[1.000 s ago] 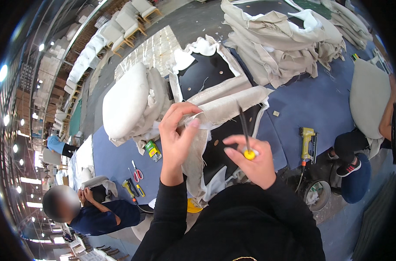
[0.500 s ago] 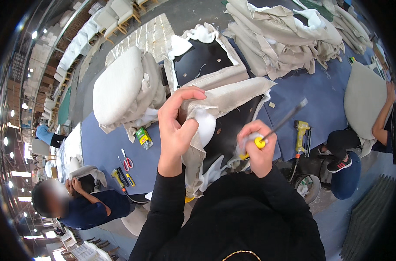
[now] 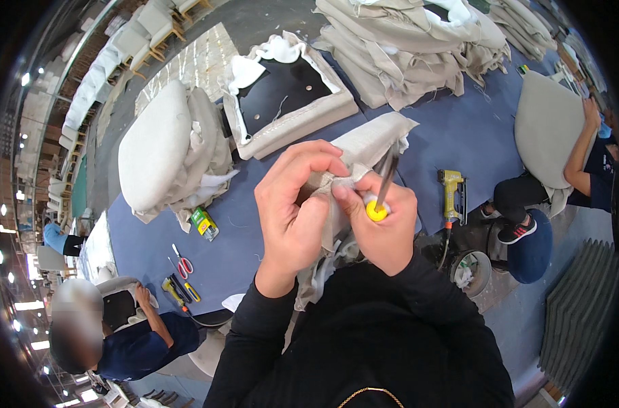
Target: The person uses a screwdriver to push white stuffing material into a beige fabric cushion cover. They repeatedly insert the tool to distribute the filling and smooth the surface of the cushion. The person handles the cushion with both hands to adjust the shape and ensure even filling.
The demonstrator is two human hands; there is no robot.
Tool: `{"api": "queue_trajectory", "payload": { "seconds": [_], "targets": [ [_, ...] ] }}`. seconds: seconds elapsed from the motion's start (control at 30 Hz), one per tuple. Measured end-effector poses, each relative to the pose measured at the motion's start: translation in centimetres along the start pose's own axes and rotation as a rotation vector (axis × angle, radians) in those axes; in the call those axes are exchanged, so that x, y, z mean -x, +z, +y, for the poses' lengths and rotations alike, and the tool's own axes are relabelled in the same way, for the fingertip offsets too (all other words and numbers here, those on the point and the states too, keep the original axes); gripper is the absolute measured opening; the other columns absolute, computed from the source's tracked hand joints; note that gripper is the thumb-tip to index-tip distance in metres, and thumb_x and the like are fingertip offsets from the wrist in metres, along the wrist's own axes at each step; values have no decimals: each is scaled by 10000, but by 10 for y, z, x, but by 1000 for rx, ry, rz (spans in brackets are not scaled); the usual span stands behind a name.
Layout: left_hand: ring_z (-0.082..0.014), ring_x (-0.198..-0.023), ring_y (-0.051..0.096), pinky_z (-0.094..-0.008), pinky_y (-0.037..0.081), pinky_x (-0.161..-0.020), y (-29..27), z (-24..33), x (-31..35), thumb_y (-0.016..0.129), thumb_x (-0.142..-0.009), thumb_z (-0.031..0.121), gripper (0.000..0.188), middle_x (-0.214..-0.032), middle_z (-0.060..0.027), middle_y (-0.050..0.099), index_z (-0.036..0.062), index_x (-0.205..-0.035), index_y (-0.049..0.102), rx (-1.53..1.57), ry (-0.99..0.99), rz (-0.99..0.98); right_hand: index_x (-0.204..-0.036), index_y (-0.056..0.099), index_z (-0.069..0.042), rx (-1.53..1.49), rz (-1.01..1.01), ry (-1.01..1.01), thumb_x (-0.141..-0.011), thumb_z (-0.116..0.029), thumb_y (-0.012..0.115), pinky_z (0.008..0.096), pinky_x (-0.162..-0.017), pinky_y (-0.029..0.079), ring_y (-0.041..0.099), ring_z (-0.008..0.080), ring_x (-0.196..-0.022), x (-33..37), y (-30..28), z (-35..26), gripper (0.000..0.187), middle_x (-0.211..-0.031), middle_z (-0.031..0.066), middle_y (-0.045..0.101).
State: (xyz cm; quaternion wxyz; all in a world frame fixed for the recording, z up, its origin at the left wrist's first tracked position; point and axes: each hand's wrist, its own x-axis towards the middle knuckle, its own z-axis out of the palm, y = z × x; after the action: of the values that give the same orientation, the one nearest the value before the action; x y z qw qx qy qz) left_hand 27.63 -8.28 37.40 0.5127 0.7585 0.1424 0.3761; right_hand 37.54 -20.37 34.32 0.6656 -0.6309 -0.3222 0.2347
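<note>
A beige-covered seat cushion (image 3: 379,138) stands tilted before me, its near end behind my hands. My left hand (image 3: 292,214) is closed on its fabric edge, fingers curled over. My right hand (image 3: 389,228) holds a screwdriver with a yellow handle (image 3: 376,211), its dark shaft pointing up and away. With thumb and forefinger that same hand pinches the fabric edge beside my left fingertips. A bit of white padding shows at the right fingers. Just beyond lies an upturned cushion (image 3: 303,134) with a black base and white padding along its rim.
Stacked beige cushions (image 3: 156,153) and a green-yellow box (image 3: 204,223) are left; scissors (image 3: 182,264) and a staple gun (image 3: 175,291) lie nearer. A beige cover pile (image 3: 391,51) is behind. Another staple gun (image 3: 452,194) and a bin (image 3: 474,273) are right. Co-workers sit both sides.
My right hand has come left and up to meet my left hand at the fabric edge. The screwdriver has swung more upright. The held cushion now stands apart from the one beyond.
</note>
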Motion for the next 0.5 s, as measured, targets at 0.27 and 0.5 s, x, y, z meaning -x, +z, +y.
{"api": "queue_trajectory", "payload": {
  "seconds": [0.27,0.5],
  "targets": [
    [-160,-824,649,-255,475,-697,-2,1,-7,499,-704,16,336,-1094,-156,732,-41,-952,719,-86,-32,-11,-1006,760,38,-212,-14,77,-1019,-159,772,241,-628,441,542,32,-742,12,-11,25,198,-796,-9,685],
    [-220,-910,672,-284,502,-771,2,1,-9,510,-699,33,335,-1096,-166,724,-29,-957,714,-106,20,-21,-1035,771,25,-191,-99,109,-1012,-195,790,227,-638,438,533,24,-734,3,-16,9,222,-791,-26,689]
  ]
}}
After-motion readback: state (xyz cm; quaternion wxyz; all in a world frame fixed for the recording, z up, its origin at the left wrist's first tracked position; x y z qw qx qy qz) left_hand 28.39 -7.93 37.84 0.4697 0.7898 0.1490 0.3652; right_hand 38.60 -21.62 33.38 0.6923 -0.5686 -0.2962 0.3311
